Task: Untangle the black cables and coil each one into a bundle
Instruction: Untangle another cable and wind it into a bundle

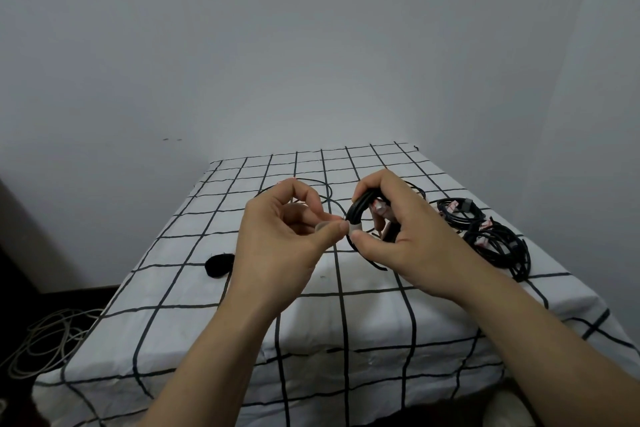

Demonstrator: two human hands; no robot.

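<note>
My right hand (398, 229) grips a coiled black cable bundle (358, 210) above the middle of the checked table. My left hand (287, 229) pinches a clear strip of tape (327, 226) that reaches the bundle under my right thumb. A loose end of the held cable (372, 262) hangs below my right hand. One thin black cable (311, 184) lies uncoiled on the cloth behind my hands. Coiled black bundles (498, 239) with white-and-red tags lie at the right.
A white cloth with a black grid (194, 315) covers the table, which stands against a grey wall. A small black roll (219, 264) lies left of my left wrist. Pale cables (45, 340) are heaped on the dark floor at the left.
</note>
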